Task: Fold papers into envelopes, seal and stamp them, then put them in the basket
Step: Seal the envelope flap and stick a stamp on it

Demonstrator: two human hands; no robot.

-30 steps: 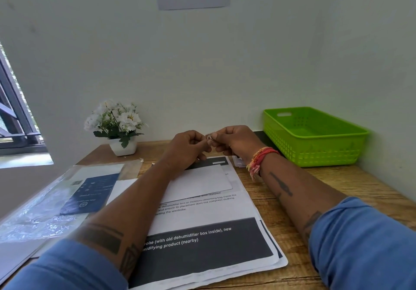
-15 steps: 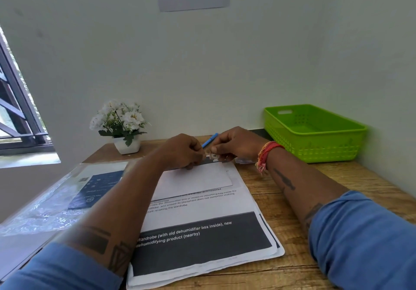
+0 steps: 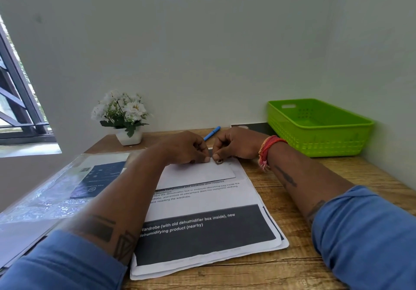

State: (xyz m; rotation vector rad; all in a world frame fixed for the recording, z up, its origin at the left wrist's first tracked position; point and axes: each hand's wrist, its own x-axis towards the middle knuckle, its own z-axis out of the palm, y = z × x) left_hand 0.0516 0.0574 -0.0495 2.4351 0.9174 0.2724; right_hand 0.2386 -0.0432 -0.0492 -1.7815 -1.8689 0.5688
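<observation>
One white envelope [image 3: 198, 172] on a paper stack [image 3: 202, 233], one green basket [image 3: 319, 141] far right, left hand [image 3: 184, 148] and right hand [image 3: 236, 143] curled, fingertips pressing one small stamp [image 3: 218, 161] at the envelope's far right corner.

Stamping the envelope at the desk

Both hands, left hand [image 3: 188, 148] and right hand [image 3: 236, 143], pinch a small stamp [image 3: 219, 161] onto the white envelope's [image 3: 198, 172] far right corner; green basket [image 3: 319, 141] sits at the desk's [image 3: 315, 265] far right corner.

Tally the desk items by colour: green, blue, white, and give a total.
Green: 1, the green plastic basket
Blue: 1, the blue pen
White: 2, the white paper envelope and the white flowerpot
Total: 4
</observation>
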